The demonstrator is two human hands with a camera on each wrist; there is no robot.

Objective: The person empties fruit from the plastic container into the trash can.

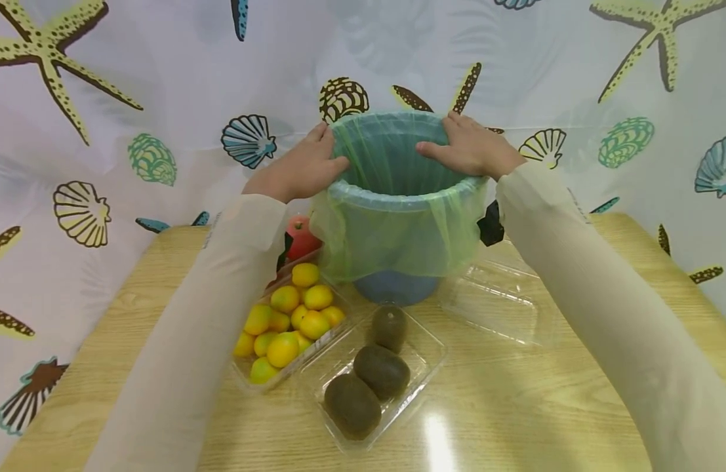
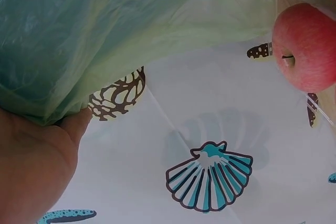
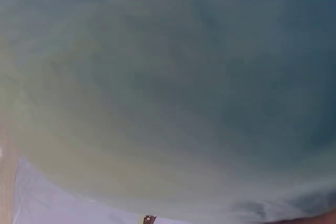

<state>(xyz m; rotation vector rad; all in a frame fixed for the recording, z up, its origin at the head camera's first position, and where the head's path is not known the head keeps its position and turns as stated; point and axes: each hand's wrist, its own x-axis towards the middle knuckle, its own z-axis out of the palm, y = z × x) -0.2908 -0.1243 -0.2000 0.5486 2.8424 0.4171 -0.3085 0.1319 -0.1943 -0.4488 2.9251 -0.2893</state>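
Resting on opposite sides of the bin (image 1: 398,216) rim, the left hand (image 1: 300,167) and right hand (image 1: 471,149) lie with fingers nearly straight over the green liner bag (image 1: 392,242), each grip flat and pressing rather than closed, thumbs inside the rim. The bin stands at the back of the bench (image 1: 516,406), near the shell-print curtain (image 1: 162,78). In front sit trays of kumquats (image 1: 288,321) and kiwis (image 1: 371,373), an empty clear tray (image 1: 498,301) to the right, and an apple (image 1: 300,236) just beside the bin's left.

Wooden table (image 1: 516,406) bears bin (image 1: 398,249) and fruit trays (image 1: 380,373).
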